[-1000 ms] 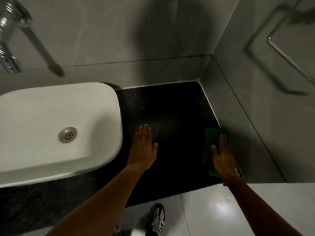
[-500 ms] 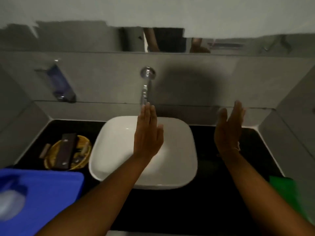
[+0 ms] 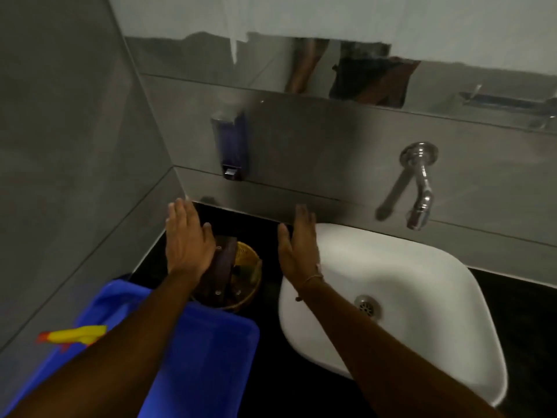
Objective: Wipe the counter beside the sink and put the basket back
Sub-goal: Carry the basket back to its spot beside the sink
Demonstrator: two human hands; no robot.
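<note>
Over basket (image 3: 245, 267) | both hands moved left from sink (image 3: 422, 285) | fingers spread flat, holding nothing

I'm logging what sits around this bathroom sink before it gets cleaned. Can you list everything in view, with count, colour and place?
sink: one, white, on the counter, right of centre
counter: one, black, under and around the sink
basket: one, yellow-brown, on the counter left of the sink, holding dark items I cannot identify
bin: one, blue, lower left, in front of the basket
yellow object: one, yellow with a red tip, lower left over the bin
tap: one, chrome, on the wall above the sink
soap dispenser: one, dark blue, on the wall above the basket
mirror: one, above the tiles
left hand: open, over the basket
right hand: open, at the sink's left rim
</note>
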